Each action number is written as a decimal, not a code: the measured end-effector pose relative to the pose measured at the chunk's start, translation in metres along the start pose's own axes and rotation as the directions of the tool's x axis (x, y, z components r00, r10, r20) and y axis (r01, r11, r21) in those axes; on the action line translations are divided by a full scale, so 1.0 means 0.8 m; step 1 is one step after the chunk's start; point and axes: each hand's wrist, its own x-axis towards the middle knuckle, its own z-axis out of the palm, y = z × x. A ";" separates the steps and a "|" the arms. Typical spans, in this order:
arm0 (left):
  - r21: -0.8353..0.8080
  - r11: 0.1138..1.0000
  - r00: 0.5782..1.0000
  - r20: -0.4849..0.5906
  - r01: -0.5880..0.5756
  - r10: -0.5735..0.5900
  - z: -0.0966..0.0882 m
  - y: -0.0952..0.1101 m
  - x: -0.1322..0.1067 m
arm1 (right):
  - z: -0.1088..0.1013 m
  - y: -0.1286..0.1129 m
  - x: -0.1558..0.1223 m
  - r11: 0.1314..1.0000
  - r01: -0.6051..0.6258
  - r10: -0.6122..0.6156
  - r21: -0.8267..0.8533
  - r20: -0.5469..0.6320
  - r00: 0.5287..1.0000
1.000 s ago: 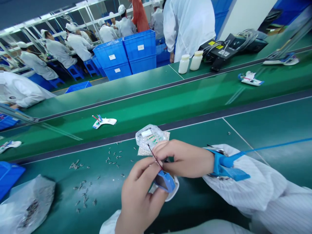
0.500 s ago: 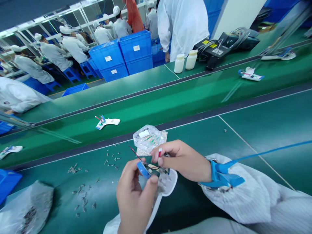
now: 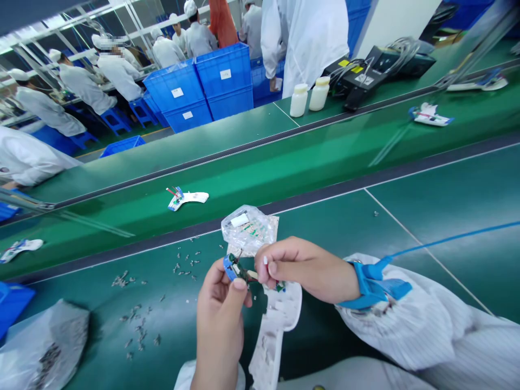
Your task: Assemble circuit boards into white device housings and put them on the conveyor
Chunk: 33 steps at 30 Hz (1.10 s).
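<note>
My left hand [image 3: 221,311] pinches a small blue and green circuit part [image 3: 234,268] with thin wires between thumb and fingers. My right hand [image 3: 306,269] is closed on the other end of that part, over a white plastic shell [image 3: 276,325] that lies below both hands. A blue wrist strap [image 3: 371,284] with a blue cord sits on my right wrist. A clear bag of small green boards [image 3: 248,228] lies just beyond the hands.
Small metal screws [image 3: 138,319] are scattered on the green bench at left, beside a plastic bag [image 3: 44,346]. White shells [image 3: 187,197] ride on the green belt [image 3: 284,162]. Two white bottles [image 3: 309,96], blue crates [image 3: 203,86] and people in white coats are beyond.
The blue and green part has been lifted higher and turned between both hands. The white shell now hangs lower and shows more. The shells on the belt drifted right.
</note>
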 end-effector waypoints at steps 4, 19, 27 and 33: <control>0.016 1.000 1.000 -0.011 -0.026 0.026 0.001 -0.002 -0.004 | 0.004 -0.012 -0.002 0.972 0.080 -0.086 -0.222 -0.018 0.996; 0.069 0.992 0.985 0.144 -0.107 0.097 0.005 0.008 -0.030 | 0.023 -0.033 -0.010 0.512 0.340 -0.406 -0.789 0.127 0.905; 0.019 0.996 0.970 0.230 -0.090 0.083 0.006 0.012 -0.030 | 0.019 -0.041 -0.011 0.514 0.356 -0.355 -0.780 0.184 0.916; 0.007 0.996 0.955 0.283 -0.090 0.084 0.001 0.010 -0.029 | 0.018 -0.046 -0.010 0.500 0.353 -0.296 -0.791 0.228 0.928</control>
